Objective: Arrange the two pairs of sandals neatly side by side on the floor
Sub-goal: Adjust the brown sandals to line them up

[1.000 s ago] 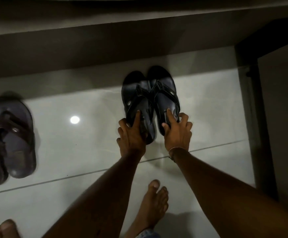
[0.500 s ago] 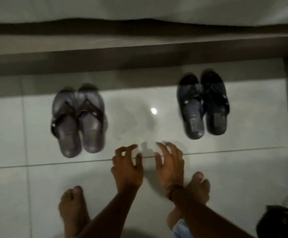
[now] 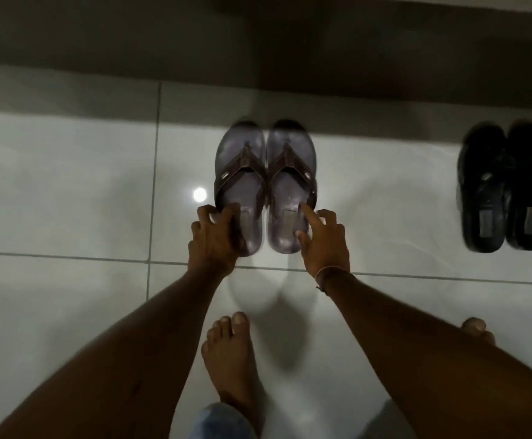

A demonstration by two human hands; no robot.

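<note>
A brown pair of sandals stands side by side, toes pointing away, in the middle of the white tiled floor. My left hand (image 3: 214, 239) grips the heel of the left brown sandal (image 3: 242, 172). My right hand (image 3: 321, 240) holds the heel edge of the right brown sandal (image 3: 290, 182), with the forefinger on its sole. A black pair of sandals (image 3: 505, 188) sits together at the far right, untouched, a wide gap away from the brown pair.
A dark step or skirting (image 3: 258, 52) runs along the back, just beyond the sandals' toes. My bare feet stand below: the left foot (image 3: 233, 359) in the centre, the toes of the right foot (image 3: 476, 327) at the right. A lamp's reflection (image 3: 200, 194) shines on the tile.
My hands let go of the black pair, crossed leftward over the floor, and now hold the heels of the brown pair. The view has shifted left, so the black pair sits at the right edge.
</note>
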